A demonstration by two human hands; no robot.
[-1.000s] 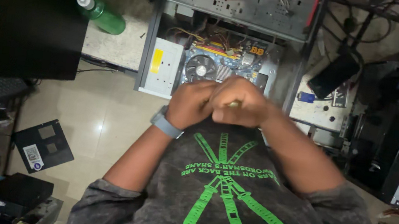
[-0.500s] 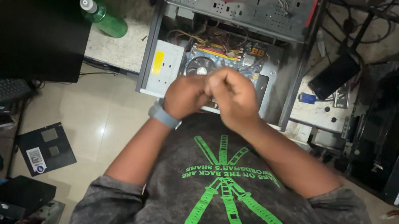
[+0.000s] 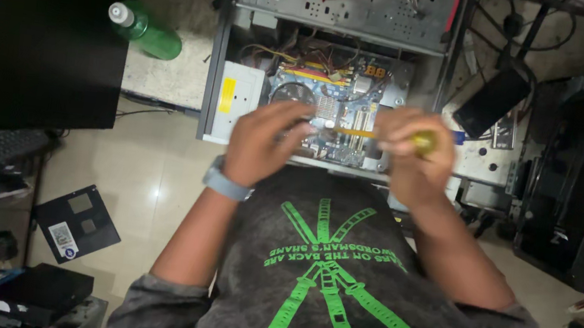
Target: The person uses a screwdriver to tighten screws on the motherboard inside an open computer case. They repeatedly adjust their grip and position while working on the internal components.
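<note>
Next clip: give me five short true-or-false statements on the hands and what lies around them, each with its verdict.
1. The right hand grips a yellow-handled tool. True.
2. The left hand wears a wrist band. True.
3. The computer case is closed. False: it lies open, its circuit board exposed.
4. The green bottle stands upright. False: it lies on its side.
5. The left hand holds the bottle. False: the bottle lies apart, up to the left.
</note>
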